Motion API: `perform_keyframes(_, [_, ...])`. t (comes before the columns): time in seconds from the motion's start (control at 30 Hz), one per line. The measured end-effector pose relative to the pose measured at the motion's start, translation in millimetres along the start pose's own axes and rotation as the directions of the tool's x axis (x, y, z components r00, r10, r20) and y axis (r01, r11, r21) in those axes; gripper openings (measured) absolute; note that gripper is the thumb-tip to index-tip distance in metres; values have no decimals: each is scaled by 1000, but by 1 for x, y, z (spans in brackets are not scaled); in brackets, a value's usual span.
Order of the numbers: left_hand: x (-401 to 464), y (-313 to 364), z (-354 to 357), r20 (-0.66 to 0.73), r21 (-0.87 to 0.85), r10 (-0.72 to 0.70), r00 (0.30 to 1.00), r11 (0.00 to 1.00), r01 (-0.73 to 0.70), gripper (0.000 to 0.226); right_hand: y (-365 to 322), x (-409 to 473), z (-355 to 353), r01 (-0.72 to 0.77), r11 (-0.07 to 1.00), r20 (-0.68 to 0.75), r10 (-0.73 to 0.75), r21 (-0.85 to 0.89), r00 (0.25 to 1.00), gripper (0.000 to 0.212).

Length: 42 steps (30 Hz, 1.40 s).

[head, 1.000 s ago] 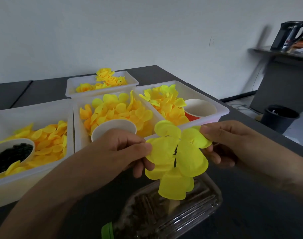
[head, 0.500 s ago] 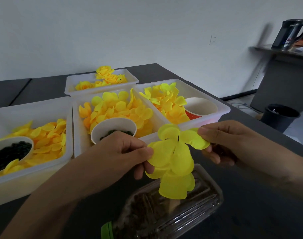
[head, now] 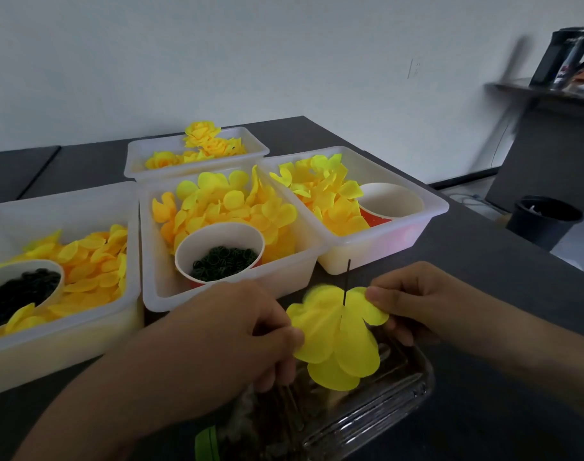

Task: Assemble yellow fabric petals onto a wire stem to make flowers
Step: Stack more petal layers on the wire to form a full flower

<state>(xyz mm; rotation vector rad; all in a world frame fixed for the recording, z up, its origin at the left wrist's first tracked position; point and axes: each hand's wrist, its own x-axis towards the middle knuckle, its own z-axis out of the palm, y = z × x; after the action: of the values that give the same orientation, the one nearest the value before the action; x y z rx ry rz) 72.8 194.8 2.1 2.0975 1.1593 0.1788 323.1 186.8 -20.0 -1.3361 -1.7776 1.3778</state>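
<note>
A cluster of yellow fabric petals [head: 337,334] hangs between my hands, just above a clear plastic box. A thin dark wire stem [head: 347,281] sticks up through the middle of the petals. My left hand [head: 230,331] pinches the petals' left edge, fingers curled. My right hand [head: 413,302] pinches the right-hand petal between thumb and fingers. The stem's lower part is hidden behind the petals.
White bins of loose yellow petals stand behind: left [head: 64,331], middle [head: 157,277], right [head: 427,207]. A far bin [head: 131,161] holds finished yellow flowers. Paper cups [head: 219,251] hold small dark rings. The clear box [head: 367,417] lies at the near table edge.
Both hands have lowered with the petal cluster toward the clear box. The dark wire stem now shows well above the petals' centre.
</note>
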Motion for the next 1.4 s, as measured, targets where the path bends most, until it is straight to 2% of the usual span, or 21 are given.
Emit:
perform_keyframes(0.23, [8,-3,9,45,138,-14,999,990,7,38,20,4,-1,85,982,-27,-91,-167,995,41])
perform_keyframes(0.43, [2,-5,-2,104,107,-46,994,994,34,46,17,3,-5,79,972,-34,-89,-219,995,49])
perform_keyframes(0.5, [-2,-9,-10,36,134,-120,992,984,114,50,6,3,-16,36,969,-55,-51,-244,997,55])
perform_keyframes(0.57, [-5,-15,-17,-103,154,-183,978,968,197,42,-7,13,-34,44,949,-158,-98,-313,983,55])
perform_keyframes(0.63, [-3,-18,-21,-235,182,-172,957,959,217,41,-17,39,-58,72,854,-315,-266,-515,911,42])
perform_keyframes(0.7, [0,-18,-23,-374,226,-106,921,953,202,43,-22,77,-84,-17,707,-414,-393,-707,821,24])
perform_keyframes(0.77, [2,-17,-24,-487,192,-58,872,967,171,46,-22,117,-105,-117,661,-441,-347,-741,828,15])
perform_keyframes(0.87, [1,-12,-19,-596,100,-44,802,987,128,38,-18,163,-119,-197,635,-391,-180,-747,903,43])
perform_keyframes(0.93, [-4,-10,-15,-639,55,-52,768,992,113,33,-16,180,-119,-257,559,-376,-107,-789,920,50])
perform_keyframes(0.97, [-6,-10,-13,-649,39,-56,758,994,107,31,-14,187,-118,-269,534,-368,-85,-801,926,46])
perform_keyframes(1.13, [-12,-5,-8,-691,-8,-66,720,996,83,27,-14,189,-113,-300,557,-389,-46,-774,920,28])
perform_keyframes(1.3, [-11,4,-3,-690,-64,-68,720,997,34,27,-37,161,-121,-187,680,-460,-244,-709,854,20])
perform_keyframes(1.4, [-11,12,-4,-670,-112,-28,742,992,-63,29,-59,130,-113,-40,659,-415,-424,-751,805,11])
